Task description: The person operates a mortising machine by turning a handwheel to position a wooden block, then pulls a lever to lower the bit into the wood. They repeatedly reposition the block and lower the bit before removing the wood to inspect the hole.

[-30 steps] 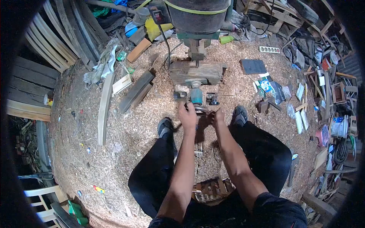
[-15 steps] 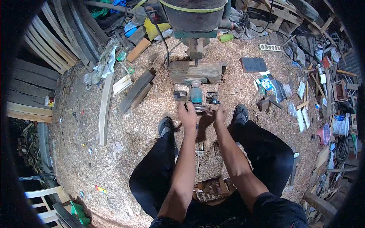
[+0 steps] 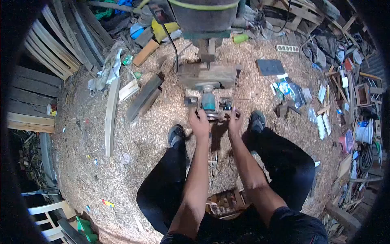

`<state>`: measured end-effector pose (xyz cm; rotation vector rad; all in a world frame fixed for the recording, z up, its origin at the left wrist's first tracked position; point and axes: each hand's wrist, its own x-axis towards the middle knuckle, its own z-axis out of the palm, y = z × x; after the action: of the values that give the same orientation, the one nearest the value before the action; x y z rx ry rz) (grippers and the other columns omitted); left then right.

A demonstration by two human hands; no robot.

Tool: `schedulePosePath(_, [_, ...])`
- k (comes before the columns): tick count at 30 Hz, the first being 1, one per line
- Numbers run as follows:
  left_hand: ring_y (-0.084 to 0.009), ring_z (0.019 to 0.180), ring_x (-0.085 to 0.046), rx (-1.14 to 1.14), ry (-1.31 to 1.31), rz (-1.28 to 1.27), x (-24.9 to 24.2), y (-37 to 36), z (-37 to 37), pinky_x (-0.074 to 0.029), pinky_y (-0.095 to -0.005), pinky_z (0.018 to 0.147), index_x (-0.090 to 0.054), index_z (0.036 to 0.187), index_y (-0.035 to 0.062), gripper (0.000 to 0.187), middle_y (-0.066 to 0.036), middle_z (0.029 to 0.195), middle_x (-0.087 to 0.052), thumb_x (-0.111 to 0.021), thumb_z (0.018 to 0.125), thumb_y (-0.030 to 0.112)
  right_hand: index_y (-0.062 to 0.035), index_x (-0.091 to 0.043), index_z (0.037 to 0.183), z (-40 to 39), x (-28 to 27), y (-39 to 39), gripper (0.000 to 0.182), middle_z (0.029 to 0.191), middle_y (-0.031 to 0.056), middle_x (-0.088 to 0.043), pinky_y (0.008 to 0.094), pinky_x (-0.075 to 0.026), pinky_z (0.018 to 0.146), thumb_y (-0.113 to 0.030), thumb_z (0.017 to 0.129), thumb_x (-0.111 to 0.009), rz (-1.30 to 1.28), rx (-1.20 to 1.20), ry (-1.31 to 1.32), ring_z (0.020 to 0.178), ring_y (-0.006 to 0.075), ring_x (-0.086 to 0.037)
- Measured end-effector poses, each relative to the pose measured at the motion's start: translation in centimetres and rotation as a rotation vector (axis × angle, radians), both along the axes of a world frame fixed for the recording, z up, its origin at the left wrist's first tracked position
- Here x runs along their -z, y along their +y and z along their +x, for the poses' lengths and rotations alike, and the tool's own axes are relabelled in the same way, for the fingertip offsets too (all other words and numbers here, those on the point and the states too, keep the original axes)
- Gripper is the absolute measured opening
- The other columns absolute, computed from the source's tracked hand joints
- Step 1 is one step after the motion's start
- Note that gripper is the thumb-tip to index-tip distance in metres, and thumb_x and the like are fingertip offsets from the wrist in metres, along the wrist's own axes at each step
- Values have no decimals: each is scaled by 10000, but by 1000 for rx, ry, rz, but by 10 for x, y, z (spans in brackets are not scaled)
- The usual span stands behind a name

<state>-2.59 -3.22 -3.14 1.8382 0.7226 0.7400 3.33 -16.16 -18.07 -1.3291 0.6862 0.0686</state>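
Observation:
A vise-like machine part with a teal body (image 3: 208, 101) and a round metal handwheel (image 3: 213, 116) stands between my knees, below a drill head (image 3: 207, 51). My left hand (image 3: 198, 121) is curled at the wheel's left side, its fingers bent; what they grip, if anything, is hidden. To the right of the wheel, my right hand (image 3: 235, 122) is raised with thumb and fingers apart, near a small black clamp part (image 3: 226, 105). Behind the teal body lies a thick wooden block (image 3: 207, 75).
Wood shavings cover the ground. Dark timber pieces (image 3: 145, 97) and a long pale board (image 3: 110, 118) lie to the left. On the right are a dark flat block (image 3: 270, 67), a power strip (image 3: 287, 48) and scattered scraps. My shoes flank the machine.
My right hand's fingers have spread apart and lifted slightly beside the wheel. My left hand stays close to the wheel's left side. The view has shifted slightly.

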Motion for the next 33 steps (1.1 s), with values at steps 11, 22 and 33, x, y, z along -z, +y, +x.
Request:
schedulePosePath(11, [-371,773,-581,-29,-29,24,-4,-3,0,-456,-448,754,-578,940,-62,265,-253,834,-611,-485,927,186,-8,-599,934,12,8,-13,464,771,58,-576,325,-452,619,-469,944,-651,-180,-63,16,661,150,-521])
schedulePosePath(22, [-358,715,-567,-37,-32,52,-2,-4,1,-451,-454,713,-557,883,-57,274,-232,773,-591,-468,931,197,57,-548,1062,5,13,-4,526,917,171,-628,341,-490,828,-415,899,-712,-333,-77,87,916,223,-604])
schedulePosePath(33, [-411,729,-567,-77,-81,83,1,-6,3,-449,-471,718,-558,865,-60,272,-251,786,-598,-471,925,190,17,-550,1171,0,-1,6,439,1014,152,-616,394,-494,804,-336,929,-650,-496,-180,-145,880,291,-597])
